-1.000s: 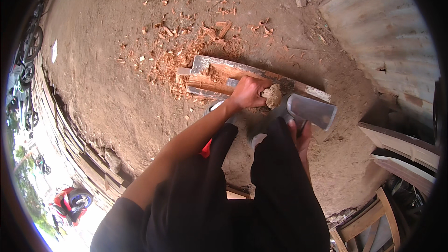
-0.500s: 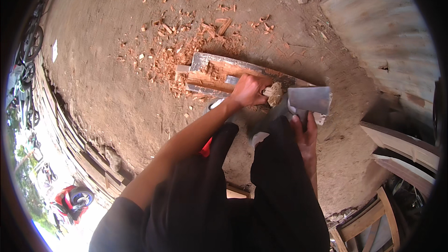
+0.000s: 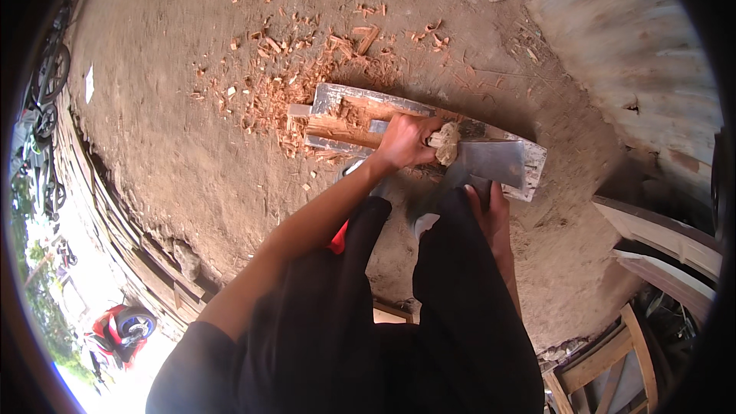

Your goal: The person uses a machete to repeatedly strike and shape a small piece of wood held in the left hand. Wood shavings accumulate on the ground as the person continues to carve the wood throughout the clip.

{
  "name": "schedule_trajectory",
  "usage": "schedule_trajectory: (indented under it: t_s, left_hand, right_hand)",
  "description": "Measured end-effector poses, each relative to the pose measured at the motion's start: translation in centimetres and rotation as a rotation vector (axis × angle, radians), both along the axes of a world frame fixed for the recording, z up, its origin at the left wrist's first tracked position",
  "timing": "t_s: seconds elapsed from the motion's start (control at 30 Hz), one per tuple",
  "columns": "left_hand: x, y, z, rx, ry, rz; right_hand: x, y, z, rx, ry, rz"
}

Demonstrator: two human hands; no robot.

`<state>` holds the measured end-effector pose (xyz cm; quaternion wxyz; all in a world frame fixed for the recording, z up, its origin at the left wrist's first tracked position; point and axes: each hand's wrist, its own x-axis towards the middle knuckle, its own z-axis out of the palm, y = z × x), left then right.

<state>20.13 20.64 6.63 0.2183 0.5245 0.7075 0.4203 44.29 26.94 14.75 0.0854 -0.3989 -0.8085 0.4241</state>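
My left hand (image 3: 409, 140) is closed around a chisel whose wooden handle end (image 3: 445, 143) is frayed and spread. Its grey blade (image 3: 378, 126) points left into a worn wooden block (image 3: 429, 110), reddish inside with pale, weathered edges. A hollowed channel runs along the block, partly filled with shavings. My right hand (image 3: 489, 211) grips a short-handled tool with a broad, flat, grey rectangular head (image 3: 493, 163). That head is close beside the frayed end; I cannot tell whether they touch. The tool and my hands cover part of the block.
Wood chips (image 3: 264, 92) lie scattered over the dirt floor left of and beyond the block. My knees (image 3: 452, 238) are close to its near side. Corrugated metal sheet (image 3: 629, 54) stands at the right, above stacked boards (image 3: 659, 238). A red motorcycle (image 3: 119, 330) is at lower left.
My right hand has brought the broad-headed tool left and slightly down to the frayed handle end. My left hand and the chisel have shifted slightly left.
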Motion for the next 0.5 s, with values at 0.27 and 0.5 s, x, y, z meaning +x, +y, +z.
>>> schedule_trajectory:
  t_s: [0.27, 0.5]
  left_hand:
    - [0.1, -0.6, -0.7, 0.057, 0.021, 0.007]
    - [0.0, -0.8, -1.5, 0.010, 0.062, 0.003]
  right_hand:
    - [-1.8, 0.3, 2.5, -0.161, 0.000, -0.133]
    - [-1.7, -0.4, 3.5, -0.366, 0.088, -0.347]
